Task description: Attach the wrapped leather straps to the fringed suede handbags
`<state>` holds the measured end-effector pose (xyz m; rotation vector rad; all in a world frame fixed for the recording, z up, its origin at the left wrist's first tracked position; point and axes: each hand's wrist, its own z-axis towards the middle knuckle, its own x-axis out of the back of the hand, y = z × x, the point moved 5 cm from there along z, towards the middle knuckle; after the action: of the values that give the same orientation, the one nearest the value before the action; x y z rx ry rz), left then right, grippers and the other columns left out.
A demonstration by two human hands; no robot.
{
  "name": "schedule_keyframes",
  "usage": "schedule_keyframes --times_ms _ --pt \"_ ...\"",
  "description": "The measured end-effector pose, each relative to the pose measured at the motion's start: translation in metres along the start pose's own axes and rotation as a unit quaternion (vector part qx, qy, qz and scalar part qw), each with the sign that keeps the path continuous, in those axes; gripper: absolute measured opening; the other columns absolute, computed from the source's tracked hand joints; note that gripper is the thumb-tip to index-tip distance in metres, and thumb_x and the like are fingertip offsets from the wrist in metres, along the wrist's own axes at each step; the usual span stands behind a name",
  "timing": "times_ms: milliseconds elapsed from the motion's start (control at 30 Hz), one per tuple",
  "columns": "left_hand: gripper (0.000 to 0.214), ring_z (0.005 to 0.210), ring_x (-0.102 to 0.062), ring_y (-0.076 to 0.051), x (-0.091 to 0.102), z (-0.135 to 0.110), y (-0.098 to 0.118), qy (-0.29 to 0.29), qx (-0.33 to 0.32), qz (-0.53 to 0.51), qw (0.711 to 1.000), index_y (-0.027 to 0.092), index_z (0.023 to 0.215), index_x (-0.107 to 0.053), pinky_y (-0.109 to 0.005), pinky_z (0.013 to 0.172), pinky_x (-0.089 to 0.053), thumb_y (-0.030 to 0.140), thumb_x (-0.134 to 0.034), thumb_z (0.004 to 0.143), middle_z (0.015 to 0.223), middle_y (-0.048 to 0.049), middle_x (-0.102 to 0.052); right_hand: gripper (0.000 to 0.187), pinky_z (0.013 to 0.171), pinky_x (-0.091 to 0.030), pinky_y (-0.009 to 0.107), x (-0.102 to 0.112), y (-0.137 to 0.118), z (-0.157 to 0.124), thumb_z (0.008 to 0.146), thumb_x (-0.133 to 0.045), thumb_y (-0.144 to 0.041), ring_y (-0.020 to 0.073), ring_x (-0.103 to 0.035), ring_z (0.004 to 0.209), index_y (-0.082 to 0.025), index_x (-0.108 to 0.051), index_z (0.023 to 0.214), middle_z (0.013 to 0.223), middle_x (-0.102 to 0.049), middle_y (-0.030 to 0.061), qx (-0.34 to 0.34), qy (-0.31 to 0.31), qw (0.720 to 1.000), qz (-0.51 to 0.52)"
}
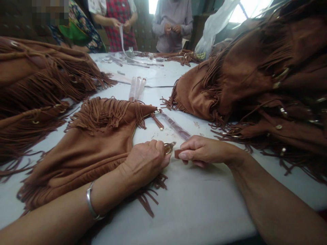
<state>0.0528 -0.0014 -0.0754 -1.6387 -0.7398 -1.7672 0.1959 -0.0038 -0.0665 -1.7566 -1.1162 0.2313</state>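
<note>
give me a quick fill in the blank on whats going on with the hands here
The left hand grips a small metal clasp, and a silver ____ circles its wrist.
The right hand pinches a short brown ____ near that clasp.
The suede bag under the left forearm has long ____ hanging along its edges.

Missing words: bangle; strap; fringes

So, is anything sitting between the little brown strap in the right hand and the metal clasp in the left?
Nothing visible: only a narrow bit of white table shows between the brown suede strap, pinched by the right hand, and the metal clasp at the left hand's fingertips.
</note>
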Motion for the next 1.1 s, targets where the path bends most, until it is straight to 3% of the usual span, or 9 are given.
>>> schedule_keyframes --times_ms 267,433,933,1100 --pt "0.024 0.065 -0.060 -0.022 0.003 -0.002 0.005 -0.041 -0.028 -0.005 0.999 0.013 0.081 -0.049 -0.032 0.056 -0.048 0.033 -0.037 0.090 0.072 -0.0072 -0.058 0.028 0.034 -0.023 0.016 -0.010 0.001 0.008 0.083 -0.046 -0.032 0.0044 -0.031 0.035 -0.014 -0.051 0.063 0.042 -0.037 -0.0067 0.017 -0.032 0.999 -0.017" --pt "0.027 0.060 -0.060 -0.022 0.002 -0.002 0.003 -0.050 -0.008 0.012 0.999 0.013 0.081 -0.049 -0.031 0.054 -0.047 0.036 -0.037 0.089 0.069 -0.0074 -0.059 0.030 0.034 -0.023 0.017 -0.016 -0.003 0.008 0.084 -0.046 -0.032 0.0047 -0.031 0.034 -0.014 -0.051 0.061 0.040 -0.035 -0.0073 0.014 -0.053 0.998 -0.025" --pt "0.024 0.058 -0.062 -0.024 0.010 0.002 0.000 -0.084 -0.057 0.000 0.995 0.012 0.083 -0.051 -0.031 0.051 -0.046 0.030 -0.034 0.088 0.064 -0.0068 -0.058 0.027 0.033 -0.018 0.016 -0.019 0.000 0.014 0.083 -0.046 -0.031 0.0041 -0.026 0.035 -0.014 -0.049 0.062 0.041 -0.033 -0.0081 -0.025 0.021 0.999 0.028" --pt "0.027 0.054 -0.060 -0.022 0.009 0.002 -0.006 -0.092 -0.086 -0.011 0.992 0.014 0.082 -0.050 -0.028 0.048 -0.043 0.034 -0.034 0.088 0.061 -0.0047 -0.059 0.026 0.038 -0.017 0.017 -0.016 -0.001 0.016 0.078 -0.051 -0.031 0.0037 -0.027 0.040 -0.013 -0.049 0.059 0.046 -0.033 -0.0073 0.010 0.072 0.997 0.031"
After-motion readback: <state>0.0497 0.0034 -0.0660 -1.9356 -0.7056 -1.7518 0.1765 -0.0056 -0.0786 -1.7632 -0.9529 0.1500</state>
